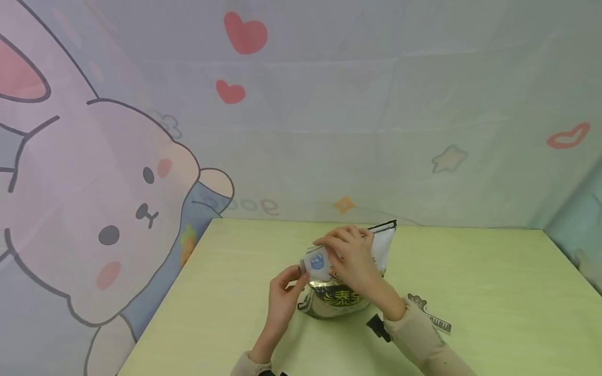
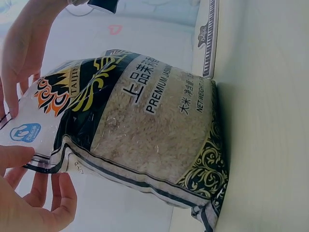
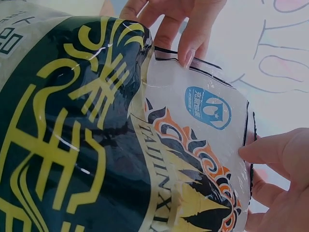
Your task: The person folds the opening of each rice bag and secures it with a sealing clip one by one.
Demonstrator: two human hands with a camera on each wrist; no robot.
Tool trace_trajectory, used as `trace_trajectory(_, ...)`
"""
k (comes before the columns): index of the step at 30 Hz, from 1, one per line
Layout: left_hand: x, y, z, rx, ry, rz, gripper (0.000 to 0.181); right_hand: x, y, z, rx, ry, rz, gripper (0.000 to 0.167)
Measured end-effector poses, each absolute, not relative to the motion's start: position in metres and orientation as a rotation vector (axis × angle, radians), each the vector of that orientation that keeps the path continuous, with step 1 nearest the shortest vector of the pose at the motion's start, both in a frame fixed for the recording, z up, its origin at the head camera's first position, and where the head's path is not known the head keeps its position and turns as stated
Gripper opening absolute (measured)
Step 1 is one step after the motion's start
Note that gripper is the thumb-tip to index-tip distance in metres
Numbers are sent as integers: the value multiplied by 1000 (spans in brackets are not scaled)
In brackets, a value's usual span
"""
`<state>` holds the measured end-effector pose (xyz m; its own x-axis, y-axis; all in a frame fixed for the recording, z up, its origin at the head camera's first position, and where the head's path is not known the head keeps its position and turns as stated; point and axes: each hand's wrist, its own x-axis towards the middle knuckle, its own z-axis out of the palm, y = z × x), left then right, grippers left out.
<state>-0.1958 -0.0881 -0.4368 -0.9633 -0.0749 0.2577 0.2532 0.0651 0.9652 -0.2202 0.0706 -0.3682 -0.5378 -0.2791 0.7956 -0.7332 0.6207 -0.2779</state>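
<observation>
A clear plastic bag of rice point(image 2: 149, 140) with dark green, gold and white print stands on the table, its white top part raised. My left hand point(image 1: 283, 298) pinches the bag's upper left edge between thumb and fingers. In the left wrist view that thumb lies over the white corner, with the fingers behind it. My right hand point(image 1: 350, 258) reaches across the front and pinches the top edge. The right wrist view shows the right thumb point(image 3: 270, 150) on the near face of the white top and the fingers behind it.
On the table point(image 1: 494, 282), right of the bag, lies a flat ruler-like piece point(image 1: 435, 319) with a bear-shaped end, partly behind the right sleeve point(image 1: 418, 334). A printed cloth backdrop point(image 1: 329, 130) with a rabbit and hearts hangs behind the table's far edge.
</observation>
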Motion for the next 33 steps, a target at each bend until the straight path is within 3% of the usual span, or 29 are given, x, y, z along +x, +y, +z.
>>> trace_trajectory(33,-199,-91,-438,-154,-2053,-2002,15,-224,75,-371,855,-2030,861,20)
